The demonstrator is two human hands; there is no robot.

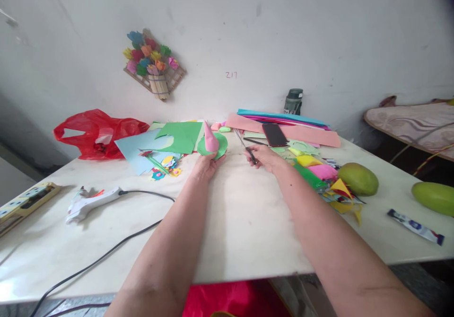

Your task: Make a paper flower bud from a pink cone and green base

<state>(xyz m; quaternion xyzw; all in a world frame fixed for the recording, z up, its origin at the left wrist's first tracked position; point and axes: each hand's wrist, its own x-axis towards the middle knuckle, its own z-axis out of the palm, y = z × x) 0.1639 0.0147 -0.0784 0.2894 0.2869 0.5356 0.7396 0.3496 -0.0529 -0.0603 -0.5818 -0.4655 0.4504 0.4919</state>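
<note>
While the left hand [209,164] is gripping the near rim of a green disc [222,146], with fingers closing around its edge, a pink cone [211,138] is standing on top of that disc, point upward and leaning slightly. Both pieces are sitting near the far middle of the bench [244,232], just in front of a cut green sheet [184,137]. The right hand [261,157] is closing around the handles of a pair of scissors [252,156], whose blades are pointing away from the person and lying apart from the disc; whether they are parting or meeting is too fine to tell. Judging by the shapes, the rolling of the cone and the rounding of the disc are looking largely finished, and the two are already sitting together as one form. Whether glue is joining them is not showing. Trimming and decorating are probably what is remaining: the cone is showing no ornament on its visible side, and small paper flowers [158,175] are lying well apart to the left. Nearer the person, a glue gun [94,201] is resting on its side, out of either hand's grasp, while paper scraps [342,198] are gathering at the right beside a green fruit [358,179].
</note>
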